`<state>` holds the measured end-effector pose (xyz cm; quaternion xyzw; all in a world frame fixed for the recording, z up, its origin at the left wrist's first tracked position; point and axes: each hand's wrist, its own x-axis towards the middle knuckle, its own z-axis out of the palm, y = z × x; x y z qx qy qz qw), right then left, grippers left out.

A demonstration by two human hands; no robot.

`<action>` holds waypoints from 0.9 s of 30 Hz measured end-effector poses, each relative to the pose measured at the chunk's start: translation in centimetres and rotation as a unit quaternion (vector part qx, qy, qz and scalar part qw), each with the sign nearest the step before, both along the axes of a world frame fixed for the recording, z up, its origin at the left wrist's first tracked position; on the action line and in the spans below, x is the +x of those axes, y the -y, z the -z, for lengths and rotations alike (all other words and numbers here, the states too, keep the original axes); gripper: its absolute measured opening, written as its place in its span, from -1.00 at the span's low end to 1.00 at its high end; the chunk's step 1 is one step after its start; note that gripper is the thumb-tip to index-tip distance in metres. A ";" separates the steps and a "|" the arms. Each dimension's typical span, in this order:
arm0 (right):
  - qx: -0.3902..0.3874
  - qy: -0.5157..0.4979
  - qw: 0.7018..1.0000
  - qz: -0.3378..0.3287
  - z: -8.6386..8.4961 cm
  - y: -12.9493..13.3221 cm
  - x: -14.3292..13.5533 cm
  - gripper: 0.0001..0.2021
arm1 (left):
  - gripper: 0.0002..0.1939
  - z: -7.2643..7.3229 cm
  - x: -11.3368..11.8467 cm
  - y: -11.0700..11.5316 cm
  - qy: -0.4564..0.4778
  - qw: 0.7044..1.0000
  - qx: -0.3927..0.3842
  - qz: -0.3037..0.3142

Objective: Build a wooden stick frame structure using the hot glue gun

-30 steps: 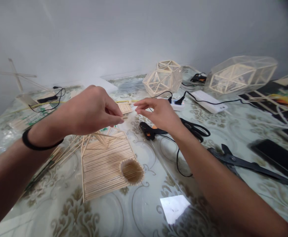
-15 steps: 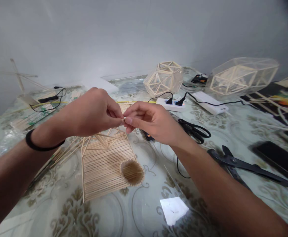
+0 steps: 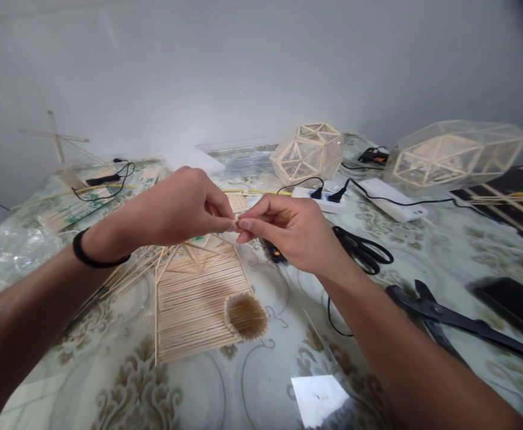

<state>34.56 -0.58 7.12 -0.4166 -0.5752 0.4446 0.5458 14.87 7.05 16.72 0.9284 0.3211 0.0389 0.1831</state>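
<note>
My left hand (image 3: 180, 206), with a black band on its wrist, is pinched closed and meets the fingertips of my right hand (image 3: 288, 230). My right hand is pinched too. Something tiny and pale sits between the fingertips, too small to name. Both hands are raised above a flat panel of thin wooden sticks (image 3: 193, 310). A round stick cup (image 3: 246, 316) stands at the panel's right edge. Thin sticks joined into an open frame (image 3: 189, 257) rest on the panel's back part, partly hidden below my left hand.
Black scissors (image 3: 364, 248), large black cutters (image 3: 440, 313) and a black phone-like object (image 3: 512, 304) lie right. A white power strip (image 3: 324, 200) with cables and two stick-frame polyhedra (image 3: 308, 154) (image 3: 458, 154) are behind. White paper (image 3: 318, 399) lies in front.
The whole view has shifted, so the table and objects appear a little further right and mostly lower. Both hands keep their fingertips together.
</note>
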 end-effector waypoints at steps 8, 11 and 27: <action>0.002 -0.010 1.000 -0.001 0.4 -0.3 -0.1 -0.74 | -0.75 -0.4 0.0 0.8 -0.007 1.000 0.014 -0.025; 0.006 -0.013 1.000 0.001 0.3 -0.3 -0.1 -0.73 | -0.77 -0.3 0.1 0.9 -0.005 0.999 0.003 -0.050; 0.018 0.002 1.000 0.019 0.0 -0.1 -0.2 -0.72 | -0.76 -0.2 -0.4 -0.1 0.017 1.000 -0.021 -0.005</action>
